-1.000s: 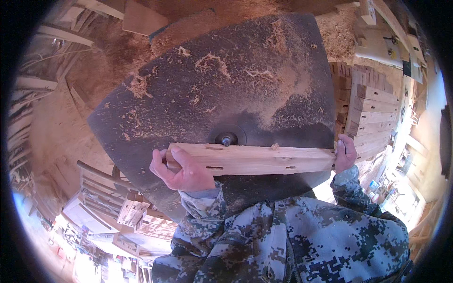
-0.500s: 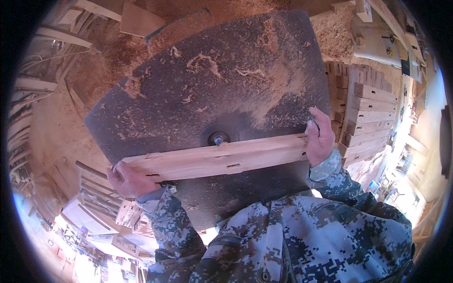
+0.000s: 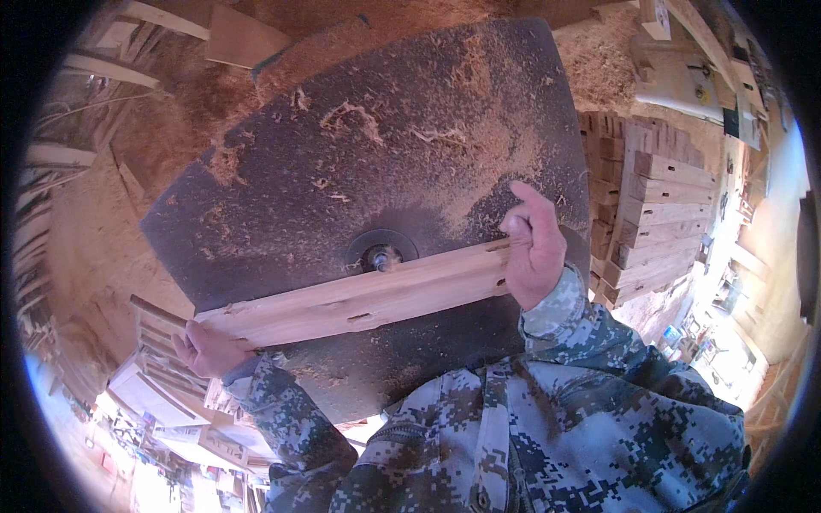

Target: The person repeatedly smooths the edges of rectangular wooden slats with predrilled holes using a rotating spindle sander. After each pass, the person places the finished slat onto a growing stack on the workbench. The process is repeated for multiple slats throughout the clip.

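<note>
Just on the near side of the spindle, across the dark table: a pale wooden bar, touching the spindle or merely close by, cannot tell which. Set with its long axis aslant, not square to the camouflage jacket. Points one end leftward of the spindle and nearer the jacket, the other rightward of the spindle and farther out. Cut with a slot on the jacket side of the spindle, another well to its right. Clasped at the end left of the spindle by the left hand. Met at the end right of the spindle by the right hand, with thumb and forefinger apart; cannot tell the grip of its hidden fingers. Scattered beyond the spindle: shavings. Piled well to its right: slotted timbers.
</note>
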{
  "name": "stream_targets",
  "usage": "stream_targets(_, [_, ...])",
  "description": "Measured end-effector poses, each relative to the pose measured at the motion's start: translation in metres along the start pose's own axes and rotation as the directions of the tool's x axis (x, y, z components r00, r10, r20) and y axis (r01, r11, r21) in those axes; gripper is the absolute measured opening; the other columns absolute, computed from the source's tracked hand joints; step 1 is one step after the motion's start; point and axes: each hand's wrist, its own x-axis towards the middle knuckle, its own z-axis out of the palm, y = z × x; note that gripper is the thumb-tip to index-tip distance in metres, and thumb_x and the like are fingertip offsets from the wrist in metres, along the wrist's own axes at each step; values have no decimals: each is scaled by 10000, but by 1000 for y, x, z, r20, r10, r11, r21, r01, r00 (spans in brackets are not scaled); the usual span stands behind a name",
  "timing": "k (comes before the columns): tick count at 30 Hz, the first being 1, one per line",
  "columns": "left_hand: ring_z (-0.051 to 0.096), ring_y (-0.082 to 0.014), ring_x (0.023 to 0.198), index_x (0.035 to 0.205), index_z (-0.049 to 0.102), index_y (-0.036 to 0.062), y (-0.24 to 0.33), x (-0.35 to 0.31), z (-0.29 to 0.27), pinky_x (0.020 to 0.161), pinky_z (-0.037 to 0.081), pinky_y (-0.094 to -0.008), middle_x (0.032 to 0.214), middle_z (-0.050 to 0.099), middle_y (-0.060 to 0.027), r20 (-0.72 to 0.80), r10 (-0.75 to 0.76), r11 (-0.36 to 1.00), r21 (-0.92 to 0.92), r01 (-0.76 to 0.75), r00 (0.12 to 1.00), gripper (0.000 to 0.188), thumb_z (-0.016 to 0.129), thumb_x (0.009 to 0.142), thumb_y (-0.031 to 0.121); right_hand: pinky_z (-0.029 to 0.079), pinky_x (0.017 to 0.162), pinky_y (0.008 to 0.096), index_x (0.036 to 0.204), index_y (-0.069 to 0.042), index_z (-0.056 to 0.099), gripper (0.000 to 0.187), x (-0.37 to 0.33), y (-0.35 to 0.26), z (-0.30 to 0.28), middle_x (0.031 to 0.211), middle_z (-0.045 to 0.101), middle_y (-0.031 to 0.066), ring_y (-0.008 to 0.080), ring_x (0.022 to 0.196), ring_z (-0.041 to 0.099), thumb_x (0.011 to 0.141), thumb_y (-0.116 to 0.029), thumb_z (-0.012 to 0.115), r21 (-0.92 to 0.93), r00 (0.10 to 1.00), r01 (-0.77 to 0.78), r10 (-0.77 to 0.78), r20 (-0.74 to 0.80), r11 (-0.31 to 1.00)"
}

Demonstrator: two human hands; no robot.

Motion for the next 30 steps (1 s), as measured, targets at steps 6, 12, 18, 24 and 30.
stream_targets(6, [632, -215, 1005, 1483, 466, -87, 18, -18, 10, 871, 539, -341, 1204, 645, -144, 134, -14, 998, 70, 5, 991, 582, 656, 1006, 187, 513, 931, 383, 1265, 12, 612, 290, -11, 26, -22, 1199, 656, 185, 309, 1013, 648, 992, 12, 515, -131, 996, -14, 2, -89, 991])
stream_targets(12, [611, -180, 962, 1395, 550, -65, 15, -89, 37, 853, 523, -328, 1072, 656, -79, 80, 125, 989, 73, -131, 989, 474, 679, 995, 155, 515, 963, 373, 1270, 2, 603, 271, -25, 58, -67, 1186, 662, 152, 277, 1033, 640, 1049, -130, 518, -148, 954, -171, 125, -274, 974])
stream_targets(18, [635, -269, 1130, 1426, 504, -93, -11, 8, -7, 940, 551, -378, 1305, 615, -197, 47, -19, 991, -133, 25, 999, 515, 629, 1020, 197, 512, 921, 363, 1411, 33, 533, 397, -3, 12, 0, 1003, 612, 121, 273, 930, 607, 1022, -43, 505, -329, 987, 101, -135, -82, 939])
stream_targets(24, [622, -343, 1230, 1489, 464, -67, -30, 60, -39, 1007, 549, -406, 1452, 525, -262, 82, 211, 925, 305, -226, 974, 585, 623, 1018, 241, 503, 886, 385, 1438, 48, 509, 531, 4, -37, 42, 980, 579, 133, 284, 913, 584, 917, 146, 476, 4, 993, 121, -121, -15, 993])
stream_targets(30, [579, -349, 1291, 1535, 441, -42, -21, 68, -57, 1025, 536, -441, 1485, 510, -253, 0, -155, 978, 143, 153, 988, 635, 614, 1018, 284, 485, 876, 363, 1509, 27, 445, 683, 11, -44, 55, 1000, 563, 130, 280, 918, 557, 843, 182, 463, 22, 963, 266, -267, 33, 964])
